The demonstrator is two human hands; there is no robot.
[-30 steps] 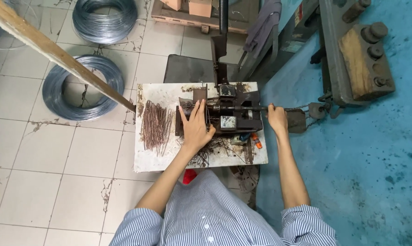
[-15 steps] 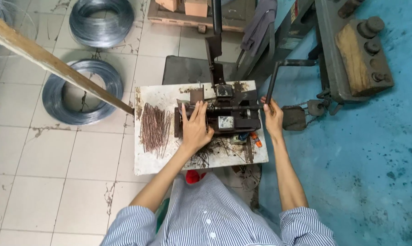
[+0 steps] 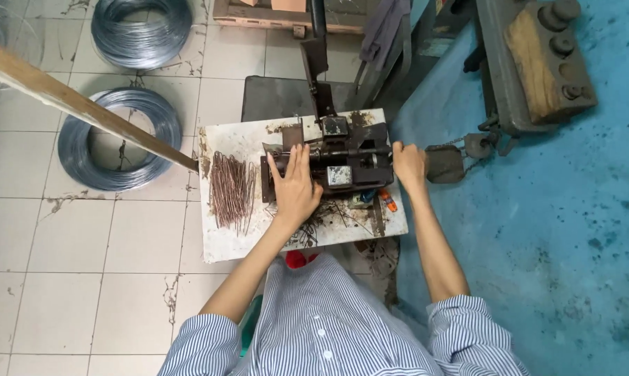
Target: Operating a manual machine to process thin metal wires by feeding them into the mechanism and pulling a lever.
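I see the left hand (image 3: pixel 295 186) lying flat, fingers spread, on the dark bending jig (image 3: pixel 328 167) at the centre of the white worktop (image 3: pixel 224 237). Right hand (image 3: pixel 409 165) has its grip closed around the jig's crank end. Cut wire pieces (image 3: pixel 231 189) lie left of the jig.

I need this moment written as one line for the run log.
left hand: flat on bending jig | right hand: grips jig's crank end | cut wire pieces: piled left on white board
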